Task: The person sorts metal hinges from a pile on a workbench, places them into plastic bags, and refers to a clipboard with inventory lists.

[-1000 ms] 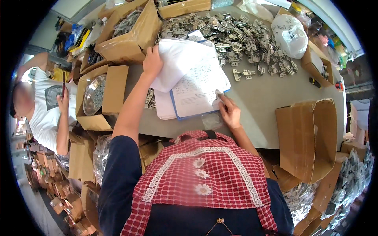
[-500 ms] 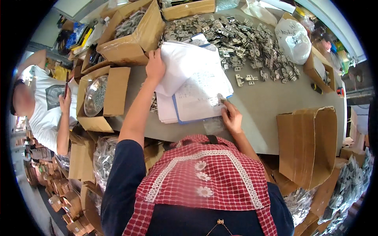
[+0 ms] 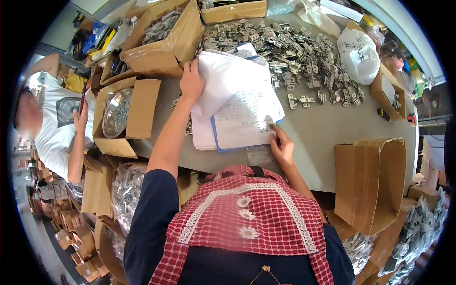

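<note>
A stack of white paper sheets [image 3: 244, 116] with writing lies on a blue-edged clipboard [image 3: 214, 134] on the grey table. The upper sheets are folded back into a loose curl [image 3: 216, 78]. My left hand [image 3: 192, 81] grips that curl at its left edge. At the lower right of the top sheet, my right hand [image 3: 282, 146] has its fingers bent and the fingertips against the paper. Something small and dark shows at those fingertips, too small to name. A clear plastic bag [image 3: 259, 155] lies beneath the clipboard's lower edge, beside my right hand.
Loose metal hinges [image 3: 304, 57] cover the table's far side. An open box [image 3: 152, 81] holds a metal bowl of small parts [image 3: 117, 114] at left. A tall carton [image 3: 361, 183] stands at right, a white bag [image 3: 358, 57] behind. Another person [image 3: 61, 111] holds a phone at far left.
The whole view has shifted slightly. Both hands keep about the same places on the papers, and the sheets lie as before.
</note>
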A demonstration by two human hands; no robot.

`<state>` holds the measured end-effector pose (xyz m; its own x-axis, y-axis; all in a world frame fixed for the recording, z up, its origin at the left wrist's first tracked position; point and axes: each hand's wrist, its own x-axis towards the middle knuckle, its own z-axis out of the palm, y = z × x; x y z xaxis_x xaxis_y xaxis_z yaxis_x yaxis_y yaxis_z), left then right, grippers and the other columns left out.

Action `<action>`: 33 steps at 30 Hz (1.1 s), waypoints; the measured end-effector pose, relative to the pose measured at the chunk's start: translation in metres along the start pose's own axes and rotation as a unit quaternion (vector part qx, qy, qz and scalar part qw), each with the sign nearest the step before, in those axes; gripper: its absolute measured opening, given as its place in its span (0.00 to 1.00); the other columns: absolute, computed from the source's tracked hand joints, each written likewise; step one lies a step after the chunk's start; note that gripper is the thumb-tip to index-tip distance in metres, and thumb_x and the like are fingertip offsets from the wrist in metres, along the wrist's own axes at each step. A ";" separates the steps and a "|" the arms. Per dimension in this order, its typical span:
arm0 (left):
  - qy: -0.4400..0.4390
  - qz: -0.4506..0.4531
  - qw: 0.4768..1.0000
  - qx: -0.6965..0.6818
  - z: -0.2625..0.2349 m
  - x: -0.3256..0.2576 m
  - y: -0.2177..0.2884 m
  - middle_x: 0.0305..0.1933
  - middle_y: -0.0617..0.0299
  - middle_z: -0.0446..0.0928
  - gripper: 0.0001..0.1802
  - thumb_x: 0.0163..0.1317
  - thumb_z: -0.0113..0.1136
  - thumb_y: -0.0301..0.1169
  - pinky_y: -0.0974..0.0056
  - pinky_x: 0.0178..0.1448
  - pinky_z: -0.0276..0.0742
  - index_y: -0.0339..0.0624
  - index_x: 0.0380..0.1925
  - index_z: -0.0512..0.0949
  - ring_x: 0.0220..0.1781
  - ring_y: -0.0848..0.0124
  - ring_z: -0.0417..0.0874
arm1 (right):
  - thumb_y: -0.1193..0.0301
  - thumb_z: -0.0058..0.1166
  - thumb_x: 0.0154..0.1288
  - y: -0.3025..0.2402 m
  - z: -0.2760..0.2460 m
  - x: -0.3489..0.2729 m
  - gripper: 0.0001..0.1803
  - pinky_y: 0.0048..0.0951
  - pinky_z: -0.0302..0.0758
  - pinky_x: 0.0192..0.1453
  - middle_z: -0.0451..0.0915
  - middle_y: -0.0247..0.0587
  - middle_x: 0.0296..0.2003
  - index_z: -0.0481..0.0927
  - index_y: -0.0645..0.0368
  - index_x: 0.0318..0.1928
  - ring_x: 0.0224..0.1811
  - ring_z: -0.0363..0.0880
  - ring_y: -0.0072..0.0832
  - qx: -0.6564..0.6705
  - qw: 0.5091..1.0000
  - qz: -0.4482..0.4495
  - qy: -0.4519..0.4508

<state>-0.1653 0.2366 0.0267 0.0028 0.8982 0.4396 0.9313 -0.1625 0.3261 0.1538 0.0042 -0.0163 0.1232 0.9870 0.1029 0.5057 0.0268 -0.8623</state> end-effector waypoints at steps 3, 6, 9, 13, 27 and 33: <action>0.000 0.000 1.000 0.002 -0.001 0.000 0.004 0.60 0.52 0.68 0.24 0.63 0.47 0.26 0.47 0.50 0.79 0.47 0.61 0.67 0.54 0.46 0.78 | 0.72 0.56 0.63 0.001 0.000 0.000 0.17 0.30 0.78 0.38 0.84 0.47 0.43 0.80 0.57 0.53 0.30 0.81 0.32 0.009 1.000 -0.002 0.007; 0.003 -0.003 1.000 0.003 -0.002 0.000 0.005 0.60 0.51 0.68 0.24 0.62 0.46 0.26 0.47 0.50 0.80 0.46 0.61 0.67 0.55 0.47 0.77 | 0.72 0.56 0.63 0.000 0.002 0.001 0.17 0.29 0.77 0.36 0.84 0.47 0.40 0.81 0.57 0.53 0.27 0.79 0.30 0.019 0.999 -0.018 0.023; 0.005 -0.003 1.000 0.004 -0.002 -0.001 0.004 0.60 0.52 0.68 0.25 0.62 0.46 0.26 0.47 0.50 0.80 0.47 0.61 0.66 0.55 0.47 0.77 | 0.72 0.56 0.62 0.001 0.002 0.001 0.17 0.29 0.76 0.34 0.82 0.46 0.35 0.81 0.58 0.53 0.25 0.76 0.28 0.018 0.999 -0.018 0.026; 0.002 -0.007 1.000 0.002 -0.002 -0.001 0.004 0.60 0.52 0.67 0.25 0.62 0.47 0.26 0.47 0.50 0.80 0.48 0.61 0.66 0.55 0.47 0.77 | 0.72 0.57 0.62 0.002 0.002 0.002 0.18 0.29 0.75 0.33 0.78 0.44 0.28 0.81 0.58 0.53 0.24 0.74 0.27 0.020 1.000 -0.009 0.021; 0.009 -0.009 1.000 0.003 0.000 -0.001 0.003 0.60 0.53 0.68 0.25 0.61 0.48 0.26 0.47 0.49 0.80 0.49 0.61 0.66 0.53 0.47 0.78 | 0.73 0.57 0.61 0.002 0.003 0.003 0.17 0.28 0.73 0.31 0.73 0.40 0.23 0.81 0.57 0.52 0.22 0.72 0.26 0.030 0.999 -0.009 0.028; 0.021 -0.006 1.000 0.009 0.000 -0.002 0.004 0.59 0.53 0.68 0.25 0.62 0.48 0.27 0.48 0.48 0.80 0.49 0.62 0.66 0.53 0.47 0.79 | 0.72 0.58 0.61 0.000 0.003 0.004 0.17 0.27 0.72 0.30 0.71 0.39 0.22 0.81 0.56 0.52 0.22 0.70 0.24 0.027 0.999 -0.006 0.026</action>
<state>-0.1620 0.2342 0.0271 -0.0237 0.8816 0.4714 0.9376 -0.1439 0.3165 0.1521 0.0081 -0.0173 0.1615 0.9772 0.1379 0.4611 0.0488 -0.8860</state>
